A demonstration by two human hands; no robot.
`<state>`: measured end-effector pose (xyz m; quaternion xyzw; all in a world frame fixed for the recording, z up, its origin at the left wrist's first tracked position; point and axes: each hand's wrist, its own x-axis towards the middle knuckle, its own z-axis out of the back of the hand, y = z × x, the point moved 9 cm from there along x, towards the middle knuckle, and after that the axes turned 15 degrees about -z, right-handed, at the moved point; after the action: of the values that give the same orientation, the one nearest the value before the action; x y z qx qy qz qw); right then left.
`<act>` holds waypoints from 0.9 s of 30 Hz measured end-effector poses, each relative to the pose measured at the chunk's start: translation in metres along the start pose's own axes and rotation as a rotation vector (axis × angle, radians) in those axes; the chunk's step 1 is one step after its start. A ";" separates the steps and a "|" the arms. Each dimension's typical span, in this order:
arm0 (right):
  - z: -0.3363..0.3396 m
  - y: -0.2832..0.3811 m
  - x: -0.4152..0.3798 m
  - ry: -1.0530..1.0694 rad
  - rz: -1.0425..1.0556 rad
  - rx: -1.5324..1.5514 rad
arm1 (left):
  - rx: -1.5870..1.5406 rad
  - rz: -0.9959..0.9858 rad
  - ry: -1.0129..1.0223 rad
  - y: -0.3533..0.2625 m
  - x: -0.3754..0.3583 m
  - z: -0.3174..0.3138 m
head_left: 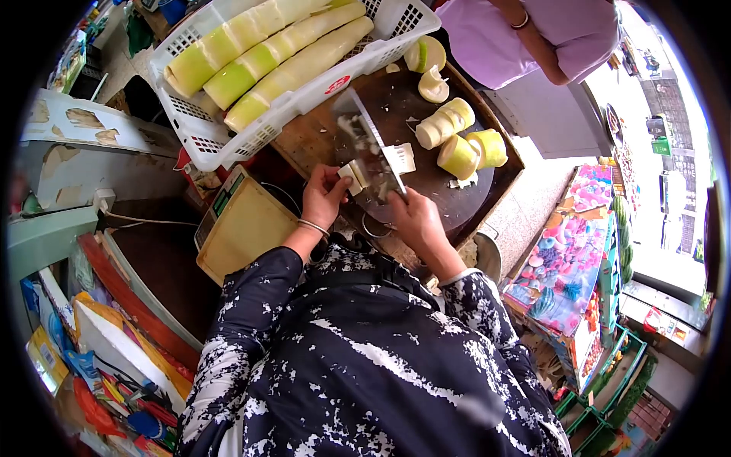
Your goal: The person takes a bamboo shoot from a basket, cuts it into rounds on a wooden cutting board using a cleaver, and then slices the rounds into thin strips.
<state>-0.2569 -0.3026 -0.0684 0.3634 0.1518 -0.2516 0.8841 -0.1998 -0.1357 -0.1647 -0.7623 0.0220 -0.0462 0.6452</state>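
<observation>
Lengthwise, the knife (373, 148) points forward and slants left.

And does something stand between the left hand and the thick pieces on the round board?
Yes: the cleaver in the right hand, with a white piece beyond it, stands between the left hand and those thick pieces.

cleaver (369, 148): handle hidden | crate (304, 105): cut off at top | second person (563, 30): head out of frame | scale display (226, 190): unreadable
</observation>
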 end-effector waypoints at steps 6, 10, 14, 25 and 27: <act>0.051 -0.023 -0.014 -0.279 -0.065 0.091 | 0.421 -0.196 0.069 -0.021 0.012 -0.009; 0.055 -0.041 -0.016 -0.281 -0.128 0.064 | 0.727 -0.549 0.004 -0.073 0.019 -0.028; 0.053 -0.046 -0.024 -0.283 -0.156 0.060 | 0.919 -0.672 0.161 -0.083 0.028 -0.061; 0.043 -0.046 -0.020 -0.253 -0.134 0.054 | 1.016 -0.554 0.253 -0.064 0.036 -0.087; 0.045 -0.041 -0.018 -0.241 -0.164 0.013 | 1.023 -0.546 0.257 -0.063 0.036 -0.088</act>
<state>-0.2906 -0.3534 -0.0524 0.3229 0.0722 -0.3657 0.8699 -0.1744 -0.2146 -0.0869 -0.3210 -0.1219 -0.3071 0.8876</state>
